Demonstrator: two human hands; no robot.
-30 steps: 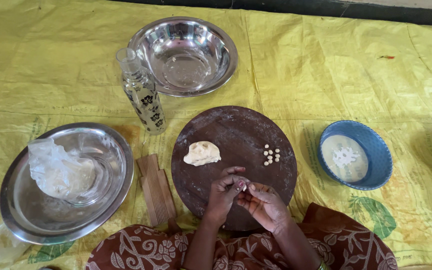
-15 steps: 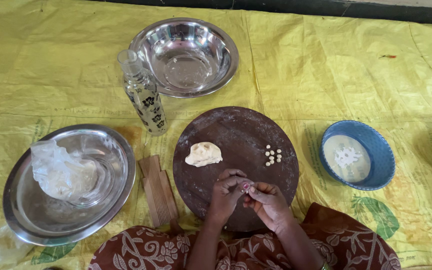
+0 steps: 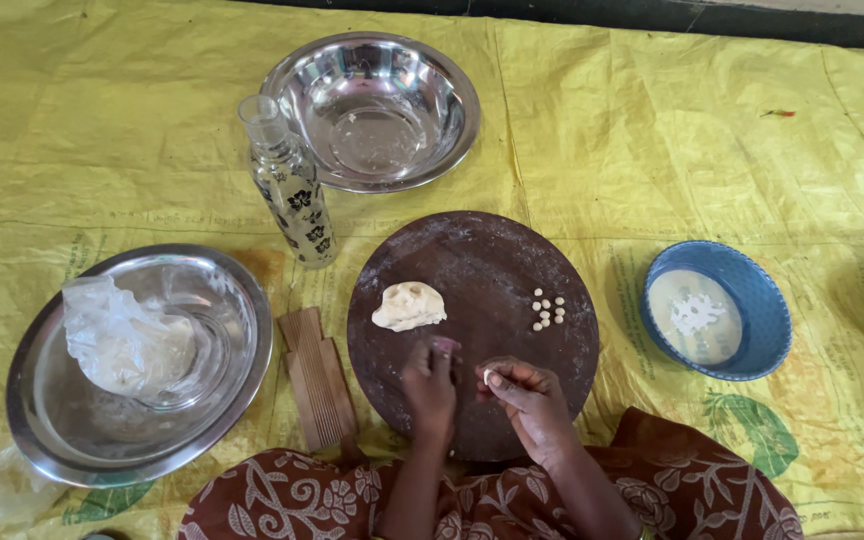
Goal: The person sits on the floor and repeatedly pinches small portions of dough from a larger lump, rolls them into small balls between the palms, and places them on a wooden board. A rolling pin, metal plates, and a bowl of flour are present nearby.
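1. Brown wooden round board (image 3: 472, 300) sits at centre frame; I count about eight small dough balls (image 3: 548, 310) finished on its right part.
2. My right hand (image 3: 532, 400) pinches one more small piece (image 3: 488, 376) at its fingertips; my left hand (image 3: 430, 385) hangs curled over the board, holding nothing I can see.
3. The dough lump (image 3: 408, 305) on the board's left remains unrolled, so I judge most of the work is left.

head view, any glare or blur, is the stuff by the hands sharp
Head view: soft daylight, glare on the top steel bowl and left bowl; board, dough lump and small balls are sharp; left hand and right hand barely blurred.
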